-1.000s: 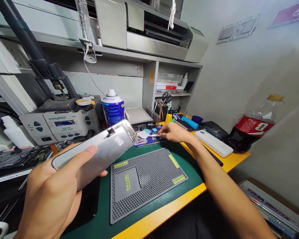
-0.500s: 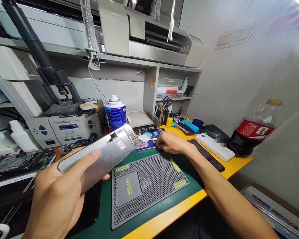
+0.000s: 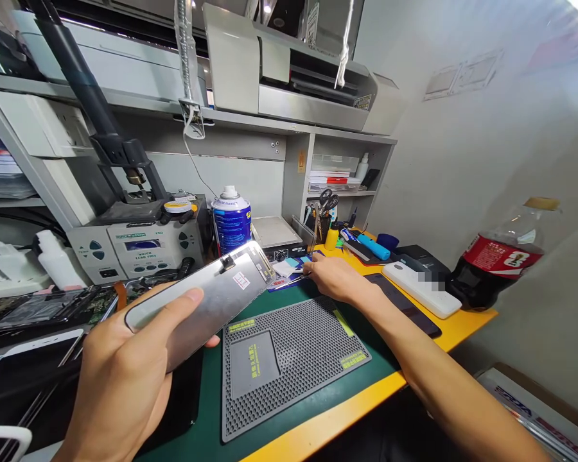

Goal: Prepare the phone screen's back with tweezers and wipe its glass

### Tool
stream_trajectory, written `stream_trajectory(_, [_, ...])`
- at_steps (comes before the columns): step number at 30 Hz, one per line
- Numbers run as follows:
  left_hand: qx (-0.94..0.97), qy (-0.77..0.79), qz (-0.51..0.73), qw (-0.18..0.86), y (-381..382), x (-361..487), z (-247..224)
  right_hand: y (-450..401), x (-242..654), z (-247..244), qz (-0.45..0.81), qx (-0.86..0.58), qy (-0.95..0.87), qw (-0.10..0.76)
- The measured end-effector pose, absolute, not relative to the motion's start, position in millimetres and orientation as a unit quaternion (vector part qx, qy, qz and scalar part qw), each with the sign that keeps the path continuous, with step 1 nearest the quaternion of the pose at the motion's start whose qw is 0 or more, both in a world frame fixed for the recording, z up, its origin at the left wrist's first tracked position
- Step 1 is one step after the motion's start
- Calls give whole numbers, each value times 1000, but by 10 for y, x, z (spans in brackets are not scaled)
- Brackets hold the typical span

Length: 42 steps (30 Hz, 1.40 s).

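My left hand (image 3: 130,366) is closed around a phone screen (image 3: 221,301), raised and tilted above the bench with its silvery metal back, short black flex cable and small white sticker towards me. Beyond the grey mat, my right hand (image 3: 334,276) reaches to a blue printed packet (image 3: 282,282) with small white and pale-blue pieces on it. Its fingers are pinched together at the packet's right side; what they hold, if anything, I cannot make out. The grey perforated rubber mat (image 3: 308,372) lies on the green work surface between my arms.
A blue spray can (image 3: 232,224) stands behind the screen, beside a flat heating plate (image 3: 279,237). The soldering station (image 3: 144,247) and opened phone parts (image 3: 43,311) are at left. On the right are a dark phone (image 3: 407,305), a white power bank (image 3: 421,289) and a cola bottle (image 3: 496,263).
The whole view has shifted slightly, so things appear further right. My left hand keeps its grip on the phone screen. My right hand stays by the packet, its fingers slightly moved.
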<state>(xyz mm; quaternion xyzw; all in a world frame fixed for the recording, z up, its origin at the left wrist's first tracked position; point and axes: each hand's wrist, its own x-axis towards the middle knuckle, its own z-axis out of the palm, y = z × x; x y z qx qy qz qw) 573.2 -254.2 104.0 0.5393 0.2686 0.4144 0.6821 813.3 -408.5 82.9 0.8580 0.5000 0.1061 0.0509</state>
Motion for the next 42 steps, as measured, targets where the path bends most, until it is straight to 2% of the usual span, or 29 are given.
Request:
stream_trajectory(11, [554, 268, 398, 680, -2538, 5734, 1045, -3991, 8039, 777, 113, 842, 525, 46])
stream_trajectory(28, [553, 248, 392, 692, -2543, 5700, 1054, -4168, 8326, 871, 43, 851, 515, -91])
stream_trajectory(42, [546, 264, 396, 689, -2544, 5715, 1051, -4343, 8398, 979, -18, 882, 464, -83])
